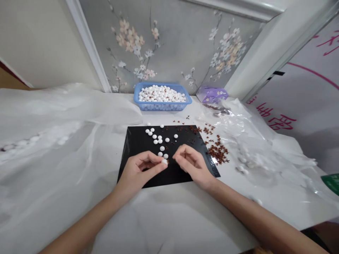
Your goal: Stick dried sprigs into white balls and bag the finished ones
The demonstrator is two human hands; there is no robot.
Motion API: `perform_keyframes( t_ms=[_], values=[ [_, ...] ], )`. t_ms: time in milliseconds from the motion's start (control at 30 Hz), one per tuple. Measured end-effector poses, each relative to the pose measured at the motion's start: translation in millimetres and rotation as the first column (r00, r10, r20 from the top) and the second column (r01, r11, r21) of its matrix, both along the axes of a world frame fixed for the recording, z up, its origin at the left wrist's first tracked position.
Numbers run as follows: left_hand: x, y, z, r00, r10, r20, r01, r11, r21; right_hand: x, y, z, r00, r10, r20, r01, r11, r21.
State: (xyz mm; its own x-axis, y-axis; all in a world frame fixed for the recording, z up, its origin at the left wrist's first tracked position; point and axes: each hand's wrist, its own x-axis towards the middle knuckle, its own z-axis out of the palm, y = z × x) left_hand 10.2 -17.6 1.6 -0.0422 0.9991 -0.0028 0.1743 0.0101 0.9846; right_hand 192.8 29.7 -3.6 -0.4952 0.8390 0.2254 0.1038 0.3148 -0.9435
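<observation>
Small white round bead (164, 161) pinched between fingertips of the left hand (139, 173), lower centre of frame, above a black rectangular sheet (137, 148). We find the right hand (192, 165) just beside the bead, fingers (180, 152) loosely curled; any hold we cannot confirm.

Bright, even light, soft shadows, edges visibly warped.

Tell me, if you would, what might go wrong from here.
The white pellets lying loose on the black mat could roll off its edge, since some sit close to it. The brown flakes beside the mat could get mixed among them. The pellet pinched in the left hand could slip.
</observation>
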Motion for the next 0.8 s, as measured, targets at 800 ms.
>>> perform_keyframes(
  t_ms=[800],
  values=[
    [-15.5, 9.3, -2.3, 0.813, 0.173, -0.557, -0.06, 0.975, 0.215, 10.4, 47.2, -20.1, 0.781, -0.428, 0.455, 0.154, 0.838, 0.523]
  ],
)
